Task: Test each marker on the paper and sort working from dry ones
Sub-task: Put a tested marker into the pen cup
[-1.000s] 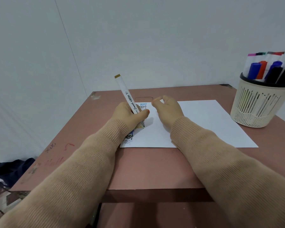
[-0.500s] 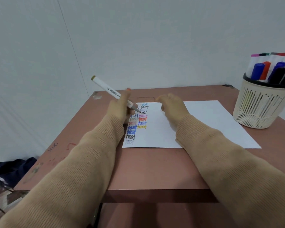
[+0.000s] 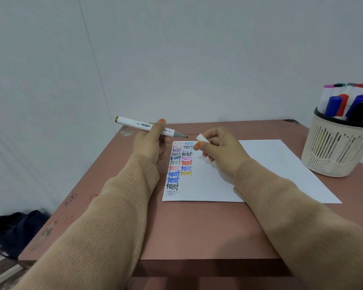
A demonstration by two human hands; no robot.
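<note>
Two hands hover over the paper (image 3: 270, 164): the left hand (image 3: 150, 144) curls its fingers (image 3: 158, 128) round a white marker (image 3: 134, 123), barcode on its barrel, grey tip bared just above the sheet's far left corner; the right hand (image 3: 220, 150) pinches a white cap (image 3: 202, 138). "test" repeats in two coloured columns. More markers (image 3: 334, 105) stand in a cream basket (image 3: 331, 149) at the surface's (image 3: 197, 227) right.

Plain room: scribbled desk (image 3: 197, 227), marker basket (image 3: 331, 151).

Both forearms reach forward — left hand (image 3: 150, 143) grips a marker (image 3: 132, 123), right hand (image 3: 223, 152) pinches a cap (image 3: 202, 138).
</note>
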